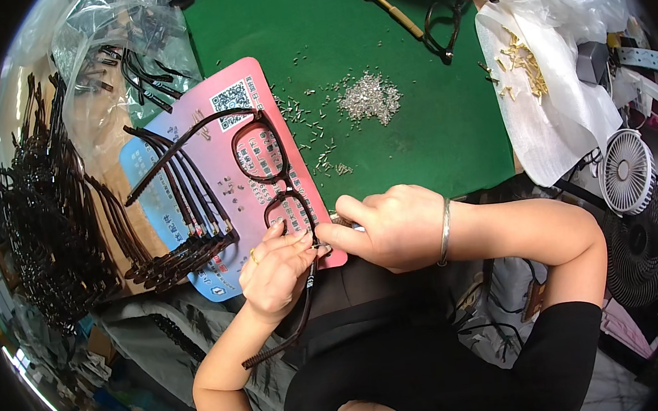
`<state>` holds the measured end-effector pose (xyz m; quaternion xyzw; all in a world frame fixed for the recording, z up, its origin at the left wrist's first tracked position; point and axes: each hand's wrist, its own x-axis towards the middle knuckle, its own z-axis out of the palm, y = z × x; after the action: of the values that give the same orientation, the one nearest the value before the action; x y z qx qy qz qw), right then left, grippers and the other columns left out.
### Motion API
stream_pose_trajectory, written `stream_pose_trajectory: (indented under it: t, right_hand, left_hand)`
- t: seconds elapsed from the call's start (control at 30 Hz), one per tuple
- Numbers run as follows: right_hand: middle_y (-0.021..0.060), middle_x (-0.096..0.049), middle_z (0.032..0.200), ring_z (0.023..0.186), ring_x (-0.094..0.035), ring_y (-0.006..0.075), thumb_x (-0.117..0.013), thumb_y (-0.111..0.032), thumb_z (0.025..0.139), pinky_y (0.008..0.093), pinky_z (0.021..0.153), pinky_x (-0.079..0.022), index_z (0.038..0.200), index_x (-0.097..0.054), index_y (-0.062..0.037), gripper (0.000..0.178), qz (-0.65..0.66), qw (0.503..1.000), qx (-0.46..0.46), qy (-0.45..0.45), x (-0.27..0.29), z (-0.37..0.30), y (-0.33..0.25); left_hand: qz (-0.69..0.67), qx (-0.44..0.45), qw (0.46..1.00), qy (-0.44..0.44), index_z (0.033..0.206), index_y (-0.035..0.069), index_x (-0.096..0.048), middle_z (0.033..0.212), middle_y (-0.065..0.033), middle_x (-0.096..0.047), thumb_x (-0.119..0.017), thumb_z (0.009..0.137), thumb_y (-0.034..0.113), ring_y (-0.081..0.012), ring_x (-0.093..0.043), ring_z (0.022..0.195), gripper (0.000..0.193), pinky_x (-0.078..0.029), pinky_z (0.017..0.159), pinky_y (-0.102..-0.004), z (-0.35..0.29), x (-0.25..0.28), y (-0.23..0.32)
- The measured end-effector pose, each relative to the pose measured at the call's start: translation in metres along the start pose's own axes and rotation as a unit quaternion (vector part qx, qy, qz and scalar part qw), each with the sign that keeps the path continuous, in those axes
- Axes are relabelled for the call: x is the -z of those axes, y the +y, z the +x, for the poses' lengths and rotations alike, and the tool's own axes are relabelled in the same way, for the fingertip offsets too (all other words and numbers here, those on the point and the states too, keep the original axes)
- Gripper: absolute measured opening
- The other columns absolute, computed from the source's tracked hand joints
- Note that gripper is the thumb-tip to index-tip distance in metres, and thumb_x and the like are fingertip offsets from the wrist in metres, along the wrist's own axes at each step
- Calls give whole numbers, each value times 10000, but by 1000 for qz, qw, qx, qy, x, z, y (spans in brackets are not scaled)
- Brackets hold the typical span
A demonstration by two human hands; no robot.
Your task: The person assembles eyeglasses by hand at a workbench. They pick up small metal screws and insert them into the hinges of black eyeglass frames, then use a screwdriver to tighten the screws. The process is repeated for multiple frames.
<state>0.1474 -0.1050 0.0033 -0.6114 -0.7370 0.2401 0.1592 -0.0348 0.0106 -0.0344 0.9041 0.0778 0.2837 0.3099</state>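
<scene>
Dark tortoiseshell eyeglasses (289, 184) lie slantwise over a pink and blue printed mat (252, 70). One temple stretches to the far left, and the other hangs toward my lap. My left hand (276, 276) pinches the near end of the frame by its hinge, a ring on one finger. Against that same hinge, from the right, comes my closed right hand (393, 227), with a bangle at the wrist. A bit of something shiny shows between its fingers, but most of it is hidden. Small metal parts are scattered on the mat, left of the lenses.
Several dark eyeglasses (190, 186) lie in a row on the mat's left, beside a large heap of dark frames (56, 221). Silver screws (369, 100) are piled on green cloth (441, 141). Brass-coloured pieces (524, 67) rest on white sheeting; a white fan (627, 171) stands right.
</scene>
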Motion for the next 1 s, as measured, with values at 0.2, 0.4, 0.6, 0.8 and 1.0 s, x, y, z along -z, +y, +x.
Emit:
stream_pose_trajectory:
  t: [0.2, 0.4, 0.6, 0.8, 1.0]
  right_hand:
    - [89, -508, 802, 554, -610, 211, -594, -168, 767, 339, 441, -499, 1134, -504, -75, 389, 37, 998, -6, 52, 5, -6, -3]
    - [87, -489, 850, 580, -591, 231, -625, -215, 790, 331, 478, -490, 1179, -493, -97, 427, 67, 996, -48, 35, 13, -9, 6]
    - [92, -516, 843, 643, -594, 242, -623, -174, 797, 327, 550, -499, 1093, -547, -58, 327, 123, 985, -89, 80, 20, -15, 16]
    - [87, -525, 847, 629, -592, 239, -626, -170, 793, 326, 532, -495, 1093, -551, -56, 329, 68, 993, -60, 76, 17, -12, 11]
    - [85, -526, 833, 643, -586, 234, -642, -160, 782, 326, 541, -485, 1088, -555, -39, 340, 51, 993, -71, 77, 18, -19, 7]
  left_hand:
    - [-42, 41, 998, -19, 741, 80, -628, 792, -40, -668, -805, 625, 76, -178, -638, 714, 212, -455, 909, -425, 8, 8, 6]
    - [-248, 173, 953, -14, 647, 93, -469, 663, -51, -637, -762, 577, -32, -145, -575, 538, 326, -450, 535, -270, 48, 76, 48]
    - [-608, 412, 679, 6, 757, -69, -560, 585, -119, -604, -716, 637, -9, -134, -551, 407, 206, -417, 382, -224, -4, 230, 68]
    - [-213, 553, 794, 136, 836, 14, -526, 679, 0, -547, -664, 716, 33, -29, -490, 553, 184, -410, 514, -179, 23, 203, 60]
    - [-127, 503, 853, 62, 692, 32, -512, 621, -17, -538, -650, 654, -37, -30, -424, 507, 159, -370, 470, -173, 41, 171, 68]
